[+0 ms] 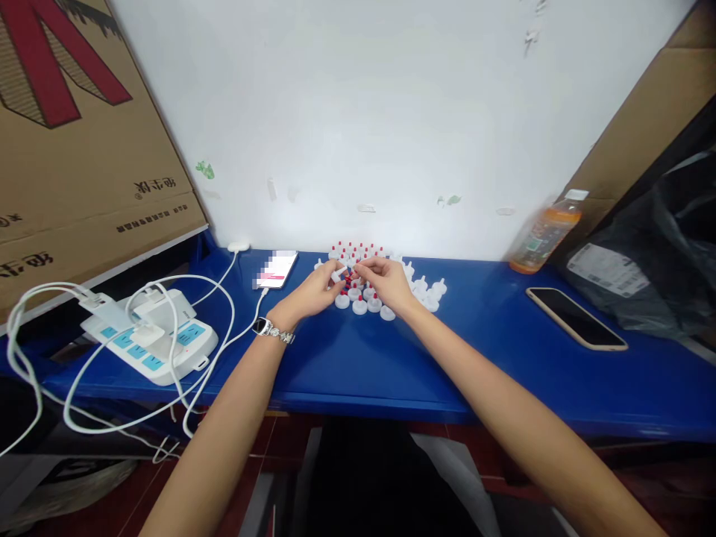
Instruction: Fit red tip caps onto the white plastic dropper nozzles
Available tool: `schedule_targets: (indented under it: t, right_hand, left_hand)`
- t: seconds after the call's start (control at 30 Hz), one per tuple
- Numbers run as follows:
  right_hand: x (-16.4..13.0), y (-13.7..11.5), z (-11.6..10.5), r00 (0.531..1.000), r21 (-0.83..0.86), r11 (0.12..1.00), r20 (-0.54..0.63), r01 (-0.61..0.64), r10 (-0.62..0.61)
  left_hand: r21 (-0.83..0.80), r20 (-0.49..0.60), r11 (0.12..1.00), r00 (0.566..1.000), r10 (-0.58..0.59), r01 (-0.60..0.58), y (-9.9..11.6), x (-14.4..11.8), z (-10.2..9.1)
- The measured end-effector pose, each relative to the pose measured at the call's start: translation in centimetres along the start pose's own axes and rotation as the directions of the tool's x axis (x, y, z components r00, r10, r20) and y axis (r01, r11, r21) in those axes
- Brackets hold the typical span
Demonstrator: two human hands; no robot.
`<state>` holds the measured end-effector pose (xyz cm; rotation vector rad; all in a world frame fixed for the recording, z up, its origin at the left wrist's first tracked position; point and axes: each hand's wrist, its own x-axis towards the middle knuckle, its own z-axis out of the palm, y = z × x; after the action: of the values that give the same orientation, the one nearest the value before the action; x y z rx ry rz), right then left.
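Observation:
My left hand point(318, 289) is closed, its thumb and fingers pinching a white nozzle cap point(338, 275) on its side. Close beside it, my right hand point(388, 279) pinches what looks like a small red tip point(354, 271) near the nozzle's end. Fingers partly cover both parts. White caps with red tips point(359, 304) stand upright in a cluster in front of and behind the hands. To the right are several plain white nozzle caps point(432, 300) without red tips. Small loose red pieces point(347, 283) lie below the fingertips, partly hidden.
A blue table point(347, 365) backs onto a white wall. At left are a power strip point(162, 350) with looping white cables and a charging phone point(276, 269). An orange drink bottle point(545, 233), another phone point(576, 318) and a dark plastic bag point(654, 246) are at right.

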<state>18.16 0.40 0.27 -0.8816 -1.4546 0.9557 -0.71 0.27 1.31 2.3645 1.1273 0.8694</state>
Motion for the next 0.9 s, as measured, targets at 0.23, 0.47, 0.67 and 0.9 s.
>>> schedule_targets:
  t: [0.23,0.47,0.67,0.9]
  right_hand:
    - [-0.1,-0.5,0.4,0.992,0.017,0.996,-0.091,0.089,-0.087]
    - [-0.4,-0.4,0.8,0.989,0.022,0.994,-0.106,0.105,-0.102]
    - [-0.4,-1.0,1.0,0.991,0.079,0.991,-0.089,0.109,-0.102]
    - [-0.5,-1.9,0.6,1.0,0.08,0.997,0.012,-0.006,0.005]
  left_hand:
    - [-0.045,0.017,0.997,0.998,0.056,-0.055,1.0,0.0,0.8]
    - [-0.037,-0.019,0.998,0.999,0.05,-0.051,1.5,0.0,1.2]
    - [-0.039,-0.059,0.994,0.994,0.095,-0.098,1.7,-0.2,1.4]
    - [-0.071,-0.05,0.995,0.997,0.06,-0.064,2.2,-0.3,1.5]
